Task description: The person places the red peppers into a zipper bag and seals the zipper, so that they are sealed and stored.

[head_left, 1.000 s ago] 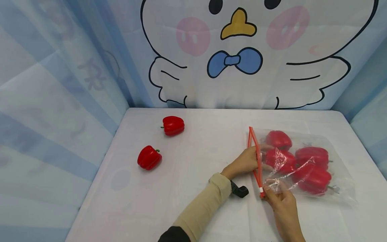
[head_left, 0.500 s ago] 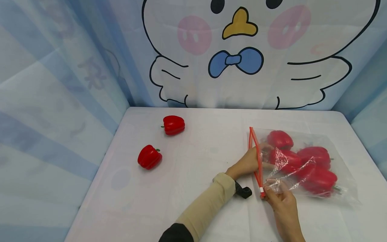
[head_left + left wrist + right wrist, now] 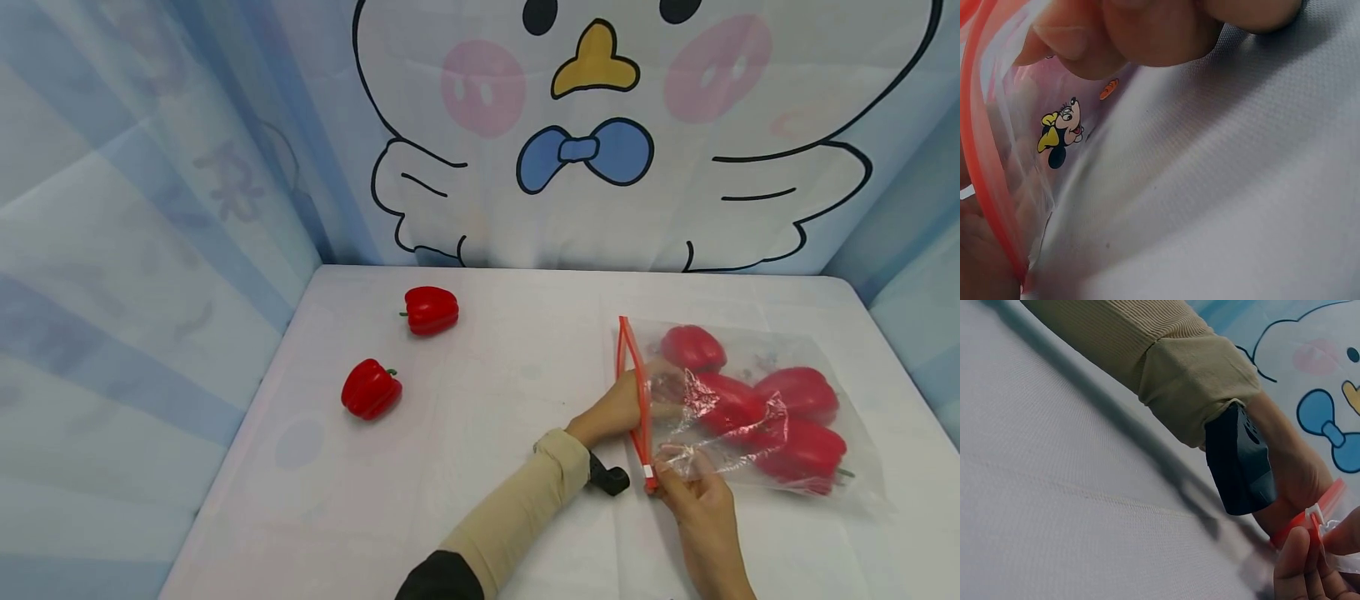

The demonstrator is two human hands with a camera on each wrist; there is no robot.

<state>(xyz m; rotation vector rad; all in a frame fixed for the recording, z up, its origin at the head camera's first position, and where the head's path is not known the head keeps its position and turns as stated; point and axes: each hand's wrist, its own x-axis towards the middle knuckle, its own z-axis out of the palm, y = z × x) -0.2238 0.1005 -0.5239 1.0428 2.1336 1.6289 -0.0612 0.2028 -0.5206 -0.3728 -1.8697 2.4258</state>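
A clear zip bag [image 3: 795,333] with a red zip edge lies on its side, its mouth facing left. Several red bell peppers [image 3: 801,450] are inside. My left hand [image 3: 622,404] reaches through the mouth, its fingers beside the nearest bagged pepper [image 3: 723,404]. In the left wrist view, the left fingers [image 3: 1154,31] are over the bag's printed film, with no pepper between them. My right hand [image 3: 697,500] pinches the lower corner of the mouth by the white slider [image 3: 1314,515], thumb against fingers.
Two loose red bell peppers lie on the white table at left, one nearer [image 3: 371,390] and one farther back [image 3: 431,311]. A black wrist device [image 3: 609,477] hangs below my left cuff. A printed cartoon curtain [image 3: 577,225] stands behind the table.
My left hand has moved slightly right, deeper into the bag. The peppers near it have shifted right toward the bag's closed end. My right hand keeps its pinch on the corner.
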